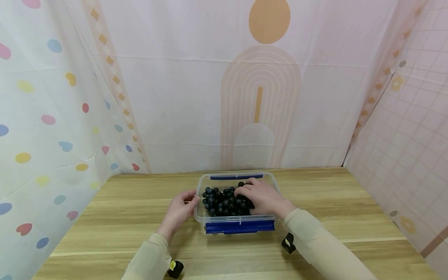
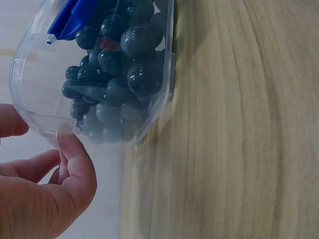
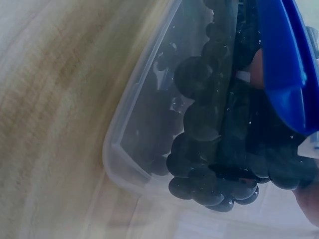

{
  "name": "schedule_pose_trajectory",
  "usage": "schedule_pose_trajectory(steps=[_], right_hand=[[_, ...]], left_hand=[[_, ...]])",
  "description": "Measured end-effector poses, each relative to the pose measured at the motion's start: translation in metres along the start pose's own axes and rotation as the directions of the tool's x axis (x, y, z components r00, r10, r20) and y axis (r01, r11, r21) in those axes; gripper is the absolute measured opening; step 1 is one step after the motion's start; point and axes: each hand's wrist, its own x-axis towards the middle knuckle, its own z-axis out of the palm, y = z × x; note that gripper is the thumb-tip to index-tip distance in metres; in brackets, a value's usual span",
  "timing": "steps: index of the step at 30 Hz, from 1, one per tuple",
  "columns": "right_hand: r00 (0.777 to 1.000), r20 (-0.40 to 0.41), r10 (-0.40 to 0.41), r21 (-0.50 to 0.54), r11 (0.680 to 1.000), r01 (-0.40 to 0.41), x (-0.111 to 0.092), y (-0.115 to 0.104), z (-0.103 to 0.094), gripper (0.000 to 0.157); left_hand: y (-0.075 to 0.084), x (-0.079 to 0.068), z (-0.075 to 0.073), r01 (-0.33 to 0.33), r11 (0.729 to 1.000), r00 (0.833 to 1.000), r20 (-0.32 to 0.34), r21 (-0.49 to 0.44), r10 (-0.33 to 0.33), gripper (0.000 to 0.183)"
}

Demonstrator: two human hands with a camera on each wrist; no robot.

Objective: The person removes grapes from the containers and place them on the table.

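Note:
A clear plastic box (image 1: 199, 216) with blue side latches stands on the wooden table, holding a bunch of dark grapes (image 1: 222, 202). At the left end, my left hand (image 1: 179, 210) pinches the rim between thumb and fingers. The left wrist view shows that thumb (image 2: 75, 159) against the box's corner wall (image 2: 37, 94). My right hand (image 1: 264, 196) reaches inside on the right, its fingers curled over the grapes. Through the wall in the right wrist view, the thumb (image 3: 256, 69) shows among the grapes (image 3: 202, 119); the other fingertips are mostly hidden.
The wooden table (image 1: 136, 217) extends on both sides of the box. A blue latch (image 1: 240, 226) hangs on the near side and another (image 1: 236, 177) on the far side. Patterned cloths (image 1: 182, 116) hang behind and beside the table.

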Motion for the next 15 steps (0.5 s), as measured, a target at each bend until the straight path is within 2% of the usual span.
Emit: schedule_pose_trajectory(steps=[15], right_hand=[[0.996, -0.085, -0.031, -0.001, 1.0, 0.031, -0.0023, 0.0069, -0.0007, 0.06]], left_hand=[[-0.0017, 0.0028, 0.0001, -0.009, 1.0, 1.0, 0.001, 0.001, 0.009, 0.038]])
